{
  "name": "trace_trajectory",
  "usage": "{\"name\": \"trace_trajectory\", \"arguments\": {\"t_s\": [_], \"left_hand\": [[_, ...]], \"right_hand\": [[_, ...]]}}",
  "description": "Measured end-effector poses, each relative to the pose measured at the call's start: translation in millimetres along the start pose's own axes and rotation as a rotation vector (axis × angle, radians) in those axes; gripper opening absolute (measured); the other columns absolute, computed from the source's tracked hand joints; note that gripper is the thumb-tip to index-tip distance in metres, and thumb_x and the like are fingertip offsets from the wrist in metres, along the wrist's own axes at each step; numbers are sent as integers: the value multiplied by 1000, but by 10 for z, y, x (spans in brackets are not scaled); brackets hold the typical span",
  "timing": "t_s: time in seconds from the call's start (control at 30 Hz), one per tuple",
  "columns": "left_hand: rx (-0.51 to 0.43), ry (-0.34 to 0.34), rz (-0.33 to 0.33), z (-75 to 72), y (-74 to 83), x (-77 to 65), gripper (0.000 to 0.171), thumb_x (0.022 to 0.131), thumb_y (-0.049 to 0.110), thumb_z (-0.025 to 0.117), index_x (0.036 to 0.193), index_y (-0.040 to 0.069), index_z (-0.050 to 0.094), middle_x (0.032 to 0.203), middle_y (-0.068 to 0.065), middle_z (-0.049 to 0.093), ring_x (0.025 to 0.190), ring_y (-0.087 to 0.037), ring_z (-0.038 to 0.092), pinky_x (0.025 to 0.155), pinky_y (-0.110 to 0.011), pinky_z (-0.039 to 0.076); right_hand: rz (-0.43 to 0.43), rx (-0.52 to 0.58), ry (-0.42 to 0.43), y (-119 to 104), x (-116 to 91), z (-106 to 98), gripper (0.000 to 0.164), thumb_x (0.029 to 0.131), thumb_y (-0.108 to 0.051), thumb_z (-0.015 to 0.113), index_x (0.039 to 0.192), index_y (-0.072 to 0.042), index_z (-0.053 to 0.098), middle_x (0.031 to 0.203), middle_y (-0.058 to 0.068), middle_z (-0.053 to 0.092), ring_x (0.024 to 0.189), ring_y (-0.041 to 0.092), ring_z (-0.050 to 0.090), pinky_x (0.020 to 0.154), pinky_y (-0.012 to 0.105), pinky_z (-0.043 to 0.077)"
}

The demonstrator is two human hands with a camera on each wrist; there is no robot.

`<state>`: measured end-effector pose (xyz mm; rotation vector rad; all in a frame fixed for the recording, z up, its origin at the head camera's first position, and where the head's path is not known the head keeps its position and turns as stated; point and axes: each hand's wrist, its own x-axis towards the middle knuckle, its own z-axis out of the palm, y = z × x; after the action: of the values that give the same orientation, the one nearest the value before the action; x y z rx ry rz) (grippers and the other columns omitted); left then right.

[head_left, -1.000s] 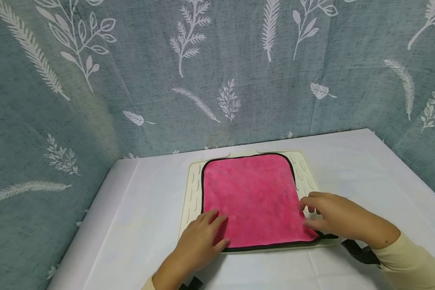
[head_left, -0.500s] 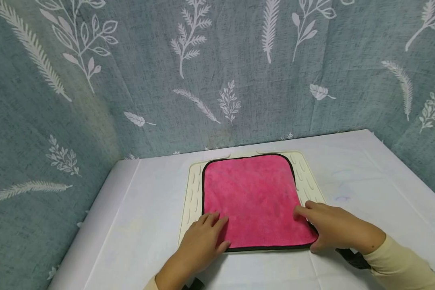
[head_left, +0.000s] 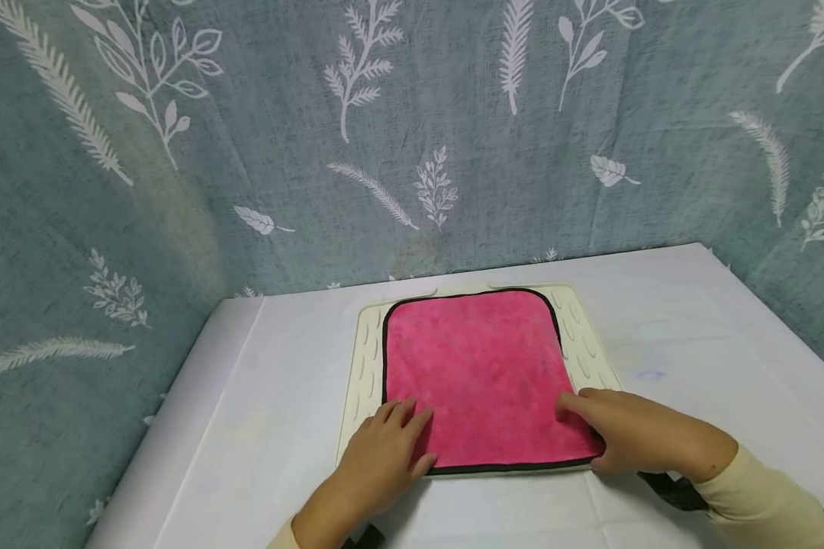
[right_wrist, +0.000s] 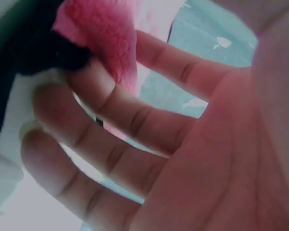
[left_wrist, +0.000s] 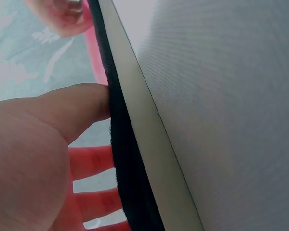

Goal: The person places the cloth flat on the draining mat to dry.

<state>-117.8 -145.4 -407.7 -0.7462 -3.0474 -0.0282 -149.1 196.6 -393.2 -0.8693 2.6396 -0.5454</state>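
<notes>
A pink plush cleaning cloth (head_left: 477,374) with black trim lies spread over a cream tray (head_left: 362,362) with raised teardrop ribs. On the cloth's near left corner rests my left hand (head_left: 379,457), its fingers spread over the fabric. In the left wrist view that thumb (left_wrist: 82,103) touches the black edging. My right hand (head_left: 642,431) grips the cloth's near right corner, one finger on top of the fabric and the thumb at the front edge. The right wrist view shows pink fabric (right_wrist: 103,33) bunched at the fingers; its thumb tip is out of sight there.
A white table (head_left: 268,381) bears the tray. Blue-grey curtain fabric (head_left: 453,191) with white leaf prints hangs behind it and at both sides. Sleeves and dark wrist straps (head_left: 673,488) sit at the forearms.
My right hand has come from hovering beside the cloth's right edge onto its near right corner and taken hold. That corner's trailing tip no longer shows. My left hand has stayed put.
</notes>
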Motion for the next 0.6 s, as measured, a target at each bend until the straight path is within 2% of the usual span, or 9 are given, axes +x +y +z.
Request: {"name": "trace_trajectory", "arguments": {"t_s": [0.13,0.27,0.37,0.5,0.6], "left_hand": [[6,2,2,-12,12,10,58,91,47,67,140,16,58,140,-11,58,129,-32,54,97,-48,52],[4,-12,-8,-7,18,9,59,91,47,68,140,17,58,140,-11,58,130,-32,53,97,-49,52],[-1,-15,-8,1,16,12,59,91,47,68,140,17,58,141,-11,58,131,-33,53,98,-49,51],[-2,-11,-4,13,4,18,58,91,48,67,140,17,58,141,-12,58,131,-33,53,97,-49,52],[-2,-6,0,23,-10,16,58,91,48,67,140,17,58,141,-12,58,130,-34,53,97,-50,52]], "right_hand": [[-60,111,-2,39,-14,-73,47,71,0,73,107,-23,55,77,-11,52,70,0,44,62,22,41],[-121,167,14,73,-20,-102,42,73,6,67,102,-20,51,67,-11,48,61,-3,41,56,19,39],[-91,161,10,80,-21,-100,40,73,2,73,97,-19,49,67,-10,48,61,-2,41,56,20,38],[-23,87,13,87,-32,-92,41,70,-5,81,88,-21,48,70,-9,46,64,0,40,56,21,35],[-24,43,26,96,-30,-88,36,69,-4,78,85,-21,50,73,-8,46,66,1,39,57,21,34]]}}
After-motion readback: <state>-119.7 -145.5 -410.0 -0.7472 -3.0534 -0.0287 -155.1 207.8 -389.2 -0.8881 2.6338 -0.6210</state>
